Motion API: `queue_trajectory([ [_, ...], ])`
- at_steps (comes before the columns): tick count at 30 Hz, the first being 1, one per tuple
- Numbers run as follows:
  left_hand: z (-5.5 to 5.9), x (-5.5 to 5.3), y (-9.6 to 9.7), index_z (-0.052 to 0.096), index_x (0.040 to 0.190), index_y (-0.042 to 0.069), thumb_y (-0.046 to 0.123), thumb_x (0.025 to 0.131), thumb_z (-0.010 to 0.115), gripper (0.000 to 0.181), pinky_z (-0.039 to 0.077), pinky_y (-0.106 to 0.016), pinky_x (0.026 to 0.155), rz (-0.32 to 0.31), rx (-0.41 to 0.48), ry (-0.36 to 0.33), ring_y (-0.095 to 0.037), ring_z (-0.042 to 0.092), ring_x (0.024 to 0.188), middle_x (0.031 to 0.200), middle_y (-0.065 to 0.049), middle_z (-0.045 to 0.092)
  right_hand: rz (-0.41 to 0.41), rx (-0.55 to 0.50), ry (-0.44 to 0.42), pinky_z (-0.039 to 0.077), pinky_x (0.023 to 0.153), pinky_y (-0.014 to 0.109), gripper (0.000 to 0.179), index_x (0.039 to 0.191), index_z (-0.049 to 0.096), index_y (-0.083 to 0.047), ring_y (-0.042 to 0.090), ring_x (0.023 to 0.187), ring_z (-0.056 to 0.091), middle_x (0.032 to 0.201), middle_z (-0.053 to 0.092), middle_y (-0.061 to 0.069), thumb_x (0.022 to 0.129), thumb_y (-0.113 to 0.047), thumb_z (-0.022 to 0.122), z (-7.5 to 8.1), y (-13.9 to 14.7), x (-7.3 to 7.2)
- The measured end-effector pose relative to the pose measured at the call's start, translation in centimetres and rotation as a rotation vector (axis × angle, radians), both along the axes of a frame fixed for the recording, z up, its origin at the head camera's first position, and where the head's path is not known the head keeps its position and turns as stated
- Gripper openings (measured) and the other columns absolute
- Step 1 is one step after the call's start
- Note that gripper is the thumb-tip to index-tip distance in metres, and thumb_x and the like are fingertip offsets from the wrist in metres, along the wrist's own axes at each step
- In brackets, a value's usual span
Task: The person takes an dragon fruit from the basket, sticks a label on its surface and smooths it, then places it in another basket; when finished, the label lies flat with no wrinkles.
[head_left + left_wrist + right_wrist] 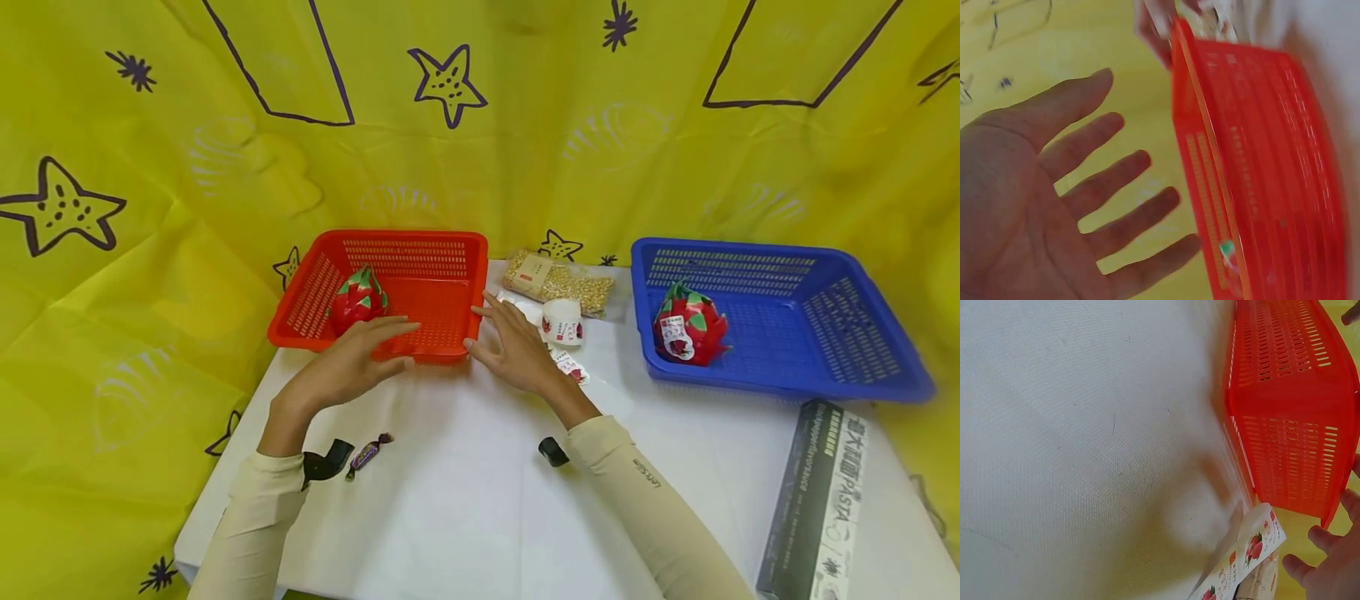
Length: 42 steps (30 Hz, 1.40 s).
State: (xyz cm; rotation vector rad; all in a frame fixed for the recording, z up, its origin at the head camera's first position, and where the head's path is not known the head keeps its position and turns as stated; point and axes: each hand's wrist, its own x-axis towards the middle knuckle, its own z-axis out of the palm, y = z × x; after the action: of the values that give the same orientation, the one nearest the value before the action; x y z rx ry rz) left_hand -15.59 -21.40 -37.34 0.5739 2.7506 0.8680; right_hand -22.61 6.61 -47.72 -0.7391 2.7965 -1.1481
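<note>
A red plastic basket [438, 333] stands at the back left of the table, with a dragon fruit [356, 304] in its left part. Over its front left edge my left hand [345, 362] hovers with spread, nearly straight fingers; the left wrist view shows its bare palm [1029, 206] beside the basket. My right hand [517, 346] is at the basket's right rim, fingertips touching or right against it, thumb by the front corner. Close behind that hand lie a roll of labels [562, 322] and a loose strip of fruit labels [1257, 544].
A bag of yellow kernels [558, 283] lies between the baskets. At right, a blue basket [780, 379] holds a labelled dragon fruit [693, 325]. Nearer are a black pasta box [813, 500] and a wrapped candy [367, 454]. A yellow patterned curtain [517, 167] hangs behind the table.
</note>
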Motion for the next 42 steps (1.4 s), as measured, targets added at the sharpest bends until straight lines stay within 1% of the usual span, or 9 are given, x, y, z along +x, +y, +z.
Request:
queue_trajectory([
  [7,0.4,-3.9,-2.6,0.049,0.158,0.007,0.022,0.106,0.067,0.058,0.020,-0.070,0.125,0.057,-0.082,0.026,-0.051,0.022,0.157,0.168,-0.023,0.036,-0.004,-0.022,0.000,0.020,0.127,0.065,0.066,0.162,0.042,-0.023,0.034,0.162,0.023,0.178,0.020,-0.005,0.105,-0.051,0.060,-0.2,0.0,-0.1],
  [15,-0.1,-7.2,-4.5,0.047,0.157,0.001,0.020,0.107,0.064,0.056,0.012,-0.073,0.125,0.069,-0.164,0.022,-0.055,0.020,0.156,0.166,-0.030,0.034,0.004,-0.006,-0.008,0.022,0.127,0.063,0.066,0.162,0.043,-0.022,0.030,0.162,0.023,0.178,0.014,-0.008,0.105,-0.052,0.059,-0.3,-0.1,0.1],
  [22,-0.7,-9.1,-5.1,0.052,0.153,-0.001,0.018,0.106,0.066,0.053,0.011,-0.072,0.126,0.100,-0.255,0.009,-0.055,0.022,0.155,0.165,-0.034,0.033,0.007,0.013,-0.010,0.025,0.126,0.064,0.066,0.162,0.043,-0.023,0.026,0.162,0.025,0.178,0.014,-0.009,0.105,-0.055,0.057,-0.2,-0.4,0.1],
  [25,-1.0,-9.9,-5.2,0.053,0.153,0.000,0.018,0.105,0.066,0.053,0.022,-0.073,0.122,0.124,-0.297,-0.003,-0.059,0.021,0.153,0.166,-0.033,0.031,-0.001,0.023,-0.015,0.025,0.126,0.064,0.066,0.162,0.043,-0.022,0.026,0.162,0.025,0.178,0.014,-0.010,0.105,-0.055,0.057,-0.1,-0.3,0.2],
  [29,-1.1,-10.6,-5.3,0.053,0.154,0.004,0.021,0.103,0.067,0.056,0.034,-0.079,0.113,0.160,-0.356,-0.036,-0.062,0.017,0.151,0.168,-0.031,0.028,-0.004,0.029,-0.020,0.025,0.126,0.063,0.066,0.162,0.043,-0.023,0.026,0.162,0.024,0.178,0.014,-0.010,0.105,-0.054,0.057,0.0,-0.2,0.2],
  [32,-1.2,-11.1,-5.3,0.056,0.152,0.004,0.020,0.102,0.068,0.053,0.023,-0.076,0.120,0.150,-0.381,-0.046,-0.059,0.017,0.154,0.167,-0.030,0.031,0.001,0.033,-0.024,0.025,0.126,0.064,0.068,0.162,0.041,-0.024,0.026,0.162,0.024,0.178,0.012,-0.011,0.105,-0.056,0.057,-0.1,-0.2,0.2],
  [36,-1.3,-12.1,-5.0,0.057,0.149,0.001,0.019,0.104,0.066,0.050,0.005,-0.070,0.127,0.102,-0.399,-0.069,-0.051,0.021,0.156,0.163,-0.032,0.037,-0.007,0.044,-0.031,0.024,0.126,0.064,0.068,0.163,0.040,-0.024,0.026,0.163,0.023,0.178,0.012,-0.011,0.105,-0.057,0.056,-0.1,-0.1,0.1],
  [38,-1.3,-12.6,-4.9,0.056,0.150,-0.001,0.019,0.104,0.065,0.050,0.003,-0.071,0.127,0.092,-0.404,-0.097,-0.050,0.021,0.157,0.163,-0.032,0.036,-0.010,0.046,-0.033,0.025,0.126,0.064,0.068,0.163,0.040,-0.024,0.026,0.162,0.023,0.178,0.012,-0.011,0.105,-0.057,0.056,0.0,-0.1,0.1],
  [42,-1.3,-13.3,-4.8,0.057,0.147,-0.002,0.020,0.106,0.063,0.047,0.012,-0.072,0.126,0.095,-0.418,-0.146,-0.053,0.019,0.156,0.165,-0.034,0.031,-0.005,0.041,-0.032,0.024,0.126,0.065,0.068,0.163,0.040,-0.023,0.026,0.163,0.023,0.179,0.012,-0.010,0.105,-0.056,0.056,0.0,-0.1,0.1],
])
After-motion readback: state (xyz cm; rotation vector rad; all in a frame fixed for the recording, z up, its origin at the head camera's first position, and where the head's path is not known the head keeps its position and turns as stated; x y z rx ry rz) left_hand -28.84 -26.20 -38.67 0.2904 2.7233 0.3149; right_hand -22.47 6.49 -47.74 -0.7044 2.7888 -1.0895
